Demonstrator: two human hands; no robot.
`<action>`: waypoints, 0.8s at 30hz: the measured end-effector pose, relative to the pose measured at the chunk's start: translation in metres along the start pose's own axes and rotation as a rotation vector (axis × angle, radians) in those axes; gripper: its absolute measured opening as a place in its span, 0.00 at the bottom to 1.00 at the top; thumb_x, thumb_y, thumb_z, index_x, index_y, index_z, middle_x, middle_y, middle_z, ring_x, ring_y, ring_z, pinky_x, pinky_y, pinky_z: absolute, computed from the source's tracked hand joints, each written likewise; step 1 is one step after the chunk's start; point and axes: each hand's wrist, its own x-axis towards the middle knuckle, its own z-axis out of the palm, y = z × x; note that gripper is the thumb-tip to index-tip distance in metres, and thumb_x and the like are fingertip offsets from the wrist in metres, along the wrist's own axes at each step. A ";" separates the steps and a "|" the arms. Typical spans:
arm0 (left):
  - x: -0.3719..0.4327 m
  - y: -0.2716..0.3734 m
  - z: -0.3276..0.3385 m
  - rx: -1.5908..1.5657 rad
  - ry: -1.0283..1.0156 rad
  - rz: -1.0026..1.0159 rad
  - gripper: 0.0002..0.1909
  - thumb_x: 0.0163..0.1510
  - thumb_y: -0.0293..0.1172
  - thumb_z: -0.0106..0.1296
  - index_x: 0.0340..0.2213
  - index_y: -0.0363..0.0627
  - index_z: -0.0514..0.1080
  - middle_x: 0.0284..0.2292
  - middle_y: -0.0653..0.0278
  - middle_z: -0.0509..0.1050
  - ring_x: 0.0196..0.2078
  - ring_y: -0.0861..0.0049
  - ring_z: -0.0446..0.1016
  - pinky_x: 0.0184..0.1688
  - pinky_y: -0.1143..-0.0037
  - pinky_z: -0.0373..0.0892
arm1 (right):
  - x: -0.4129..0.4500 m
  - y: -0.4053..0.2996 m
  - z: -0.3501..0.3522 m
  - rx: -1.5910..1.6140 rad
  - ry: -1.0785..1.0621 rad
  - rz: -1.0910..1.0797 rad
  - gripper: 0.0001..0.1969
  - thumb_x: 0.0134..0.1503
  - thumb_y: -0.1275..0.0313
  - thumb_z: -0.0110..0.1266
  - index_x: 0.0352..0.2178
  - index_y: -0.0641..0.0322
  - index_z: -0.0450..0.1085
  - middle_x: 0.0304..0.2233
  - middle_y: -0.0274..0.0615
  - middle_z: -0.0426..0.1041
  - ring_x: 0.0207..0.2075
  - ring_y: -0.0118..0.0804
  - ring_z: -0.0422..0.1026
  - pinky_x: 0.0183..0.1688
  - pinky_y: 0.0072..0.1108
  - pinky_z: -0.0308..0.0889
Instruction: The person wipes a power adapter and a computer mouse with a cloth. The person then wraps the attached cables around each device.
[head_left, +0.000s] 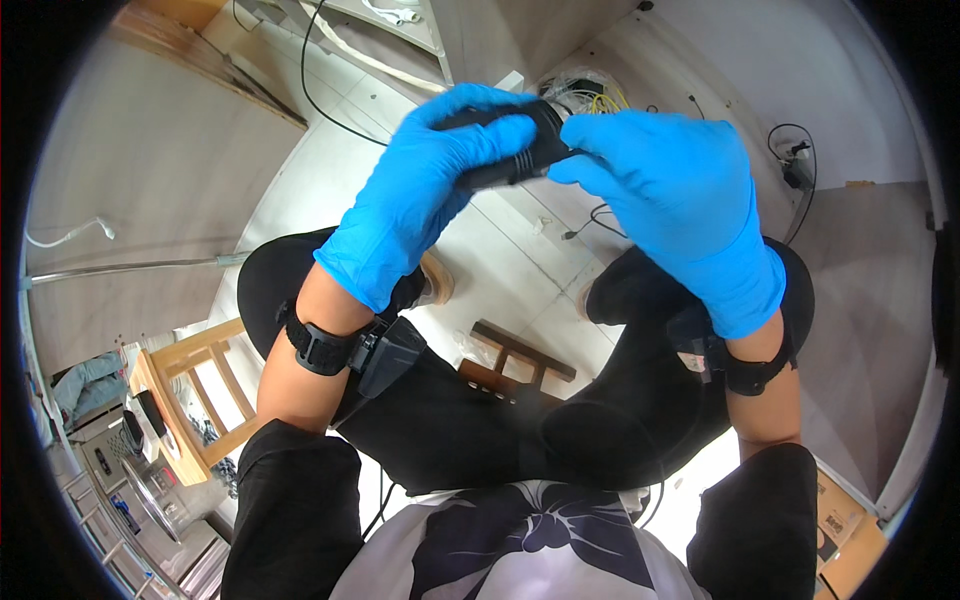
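Observation:
Both of my hands wear blue gloves and are raised in front of me, above the tiled floor. A black oblong device (547, 131) with ribbed bands lies in my left hand (409, 195), the thumb pressed on its upper face. My right hand (667, 195) pinches the right end of the same device between thumb and fingers. The gloves cover much of it, so its exact kind cannot be told.
Bagged cables (589, 90) with yellow strands lie beyond the device. A USB plug (570, 234) rests on white floor tiles (502, 247). Between my legs is a dark wooden frame (517, 349). A black plug (796, 174) hangs at right; a wooden chair (202, 397) stands left.

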 end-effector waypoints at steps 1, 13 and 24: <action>-0.001 0.000 -0.001 0.012 -0.102 -0.044 0.16 0.49 0.26 0.50 0.41 0.37 0.66 0.38 0.54 0.70 0.40 0.67 0.71 0.47 0.73 0.67 | 0.001 0.002 -0.001 -0.002 -0.003 0.002 0.07 0.47 0.70 0.52 0.28 0.59 0.69 0.15 0.38 0.66 0.17 0.33 0.68 0.20 0.18 0.65; -0.018 0.016 0.015 0.145 -0.316 -0.156 0.23 0.38 0.21 0.56 0.41 0.41 0.66 0.37 0.62 0.71 0.39 0.77 0.70 0.45 0.79 0.67 | 0.010 0.011 -0.003 1.157 -0.073 0.497 0.06 0.40 0.81 0.57 0.24 0.67 0.72 0.22 0.38 0.73 0.24 0.25 0.72 0.30 0.15 0.68; -0.017 0.010 0.016 0.120 -0.286 -0.141 0.28 0.37 0.19 0.54 0.45 0.40 0.64 0.40 0.59 0.69 0.43 0.74 0.68 0.50 0.73 0.63 | 0.002 0.008 0.019 1.227 0.041 0.724 0.06 0.43 0.72 0.59 0.23 0.64 0.71 0.20 0.37 0.71 0.23 0.24 0.70 0.29 0.17 0.68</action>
